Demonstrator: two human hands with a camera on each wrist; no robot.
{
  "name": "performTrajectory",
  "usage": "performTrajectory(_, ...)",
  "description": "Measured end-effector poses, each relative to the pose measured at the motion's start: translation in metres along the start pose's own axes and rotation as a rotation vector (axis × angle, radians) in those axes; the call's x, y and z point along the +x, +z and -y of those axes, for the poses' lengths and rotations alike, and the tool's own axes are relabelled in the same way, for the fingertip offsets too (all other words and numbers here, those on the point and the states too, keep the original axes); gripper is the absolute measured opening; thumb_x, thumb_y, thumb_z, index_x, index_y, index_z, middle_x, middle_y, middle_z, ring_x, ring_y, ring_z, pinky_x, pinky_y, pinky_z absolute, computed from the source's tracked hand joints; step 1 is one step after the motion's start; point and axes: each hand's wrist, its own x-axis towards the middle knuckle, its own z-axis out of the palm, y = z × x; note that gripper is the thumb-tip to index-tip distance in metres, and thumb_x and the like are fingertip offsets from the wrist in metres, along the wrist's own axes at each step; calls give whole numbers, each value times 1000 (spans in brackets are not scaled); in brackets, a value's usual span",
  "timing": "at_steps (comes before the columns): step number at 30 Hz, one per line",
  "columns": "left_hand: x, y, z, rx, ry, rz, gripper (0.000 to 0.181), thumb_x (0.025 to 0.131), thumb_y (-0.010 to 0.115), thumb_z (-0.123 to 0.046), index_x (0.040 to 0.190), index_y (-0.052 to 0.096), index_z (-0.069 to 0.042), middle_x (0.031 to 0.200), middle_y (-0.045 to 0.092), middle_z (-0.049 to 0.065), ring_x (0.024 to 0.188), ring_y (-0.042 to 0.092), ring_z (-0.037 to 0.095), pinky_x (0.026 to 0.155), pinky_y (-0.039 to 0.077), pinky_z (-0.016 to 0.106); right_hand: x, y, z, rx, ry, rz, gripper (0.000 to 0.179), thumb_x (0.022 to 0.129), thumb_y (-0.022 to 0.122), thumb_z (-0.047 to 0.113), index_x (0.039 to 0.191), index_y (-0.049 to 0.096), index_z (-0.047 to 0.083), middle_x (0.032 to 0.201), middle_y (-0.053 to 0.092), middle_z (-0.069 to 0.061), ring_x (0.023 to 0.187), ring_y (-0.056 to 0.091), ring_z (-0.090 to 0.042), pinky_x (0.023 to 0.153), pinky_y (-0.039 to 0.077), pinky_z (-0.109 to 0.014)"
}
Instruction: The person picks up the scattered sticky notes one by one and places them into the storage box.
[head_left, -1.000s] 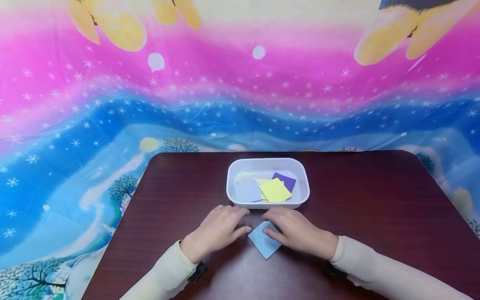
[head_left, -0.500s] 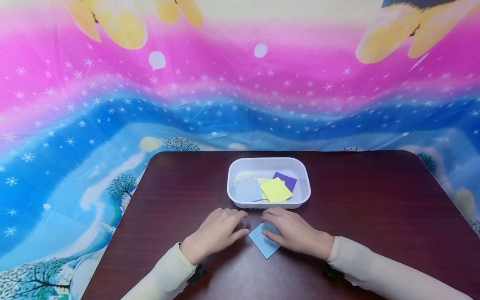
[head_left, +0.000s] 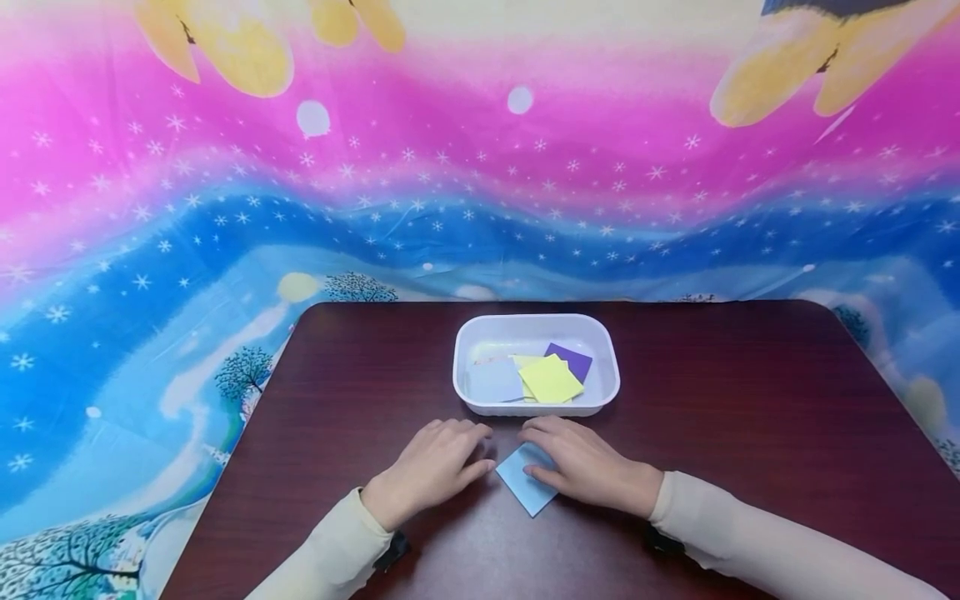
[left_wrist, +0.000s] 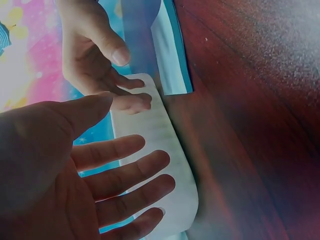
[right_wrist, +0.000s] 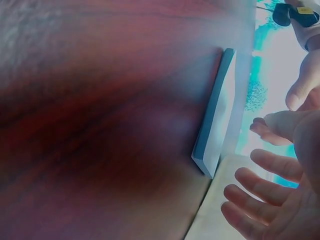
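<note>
A light-blue square pad of paper (head_left: 528,483), likely sticky notes, lies flat on the table with one corner toward me. In the right wrist view its thick edge (right_wrist: 212,120) shows. My right hand (head_left: 588,462) hovers over its far right part, fingers spread and loosely bent, hiding some of it. Left of the pad is my left hand (head_left: 431,467), thumb toward it and fingers relaxed. Neither hand holds anything; the wrist views show both palms bare. Just beyond the hands stands a white tray (head_left: 536,410), with yellow squares (head_left: 551,379), a purple square (head_left: 570,362) and a pale-blue square (head_left: 495,381) inside.
The dark reddish-brown table (head_left: 352,375) has rounded far corners. Behind it hangs a pink and blue cloth (head_left: 480,167) printed with snowflakes and trees. A dark strap (head_left: 392,550) shows under the left sleeve cuff.
Both hands stay nearly still; the right has drifted very slightly left, and the left a little down and left. The pad and the tray stand as before.
</note>
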Motion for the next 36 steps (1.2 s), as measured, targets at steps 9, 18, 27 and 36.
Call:
performTrajectory(9,2,5,0,30,7,27,37,95,68,-42,118,67,-14,92,68,-4,86,65,15,71,47,32,3,5,-1,-17,-52,81,53,88,78,37,132,64,11,131,63,-4,121,59,-18,104,49,-41)
performTrajectory(18,5,7,0,25,25,42,29,95,68,-41,107,66,-15,83,63,-7,80,62,14,68,44,30,4,3,-3,-11,-51,183,65,86,78,44,139,60,12,139,58,-5,130,52,-21,110,44,-46)
performTrajectory(27,6,9,0,0,18,59,26,94,69,-42,99,64,-17,80,60,-8,77,60,14,65,41,29,6,5,-3,-23,-56,216,69,85,79,44,141,58,11,140,58,-4,130,52,-22,109,44,-45)
performTrajectory(36,6,9,1,-1,8,71,26,94,69,-41,101,65,-17,83,62,-7,78,60,14,67,44,31,7,3,-3,-32,-69,178,64,81,83,41,135,63,11,131,61,-6,118,56,-19,101,48,-40)
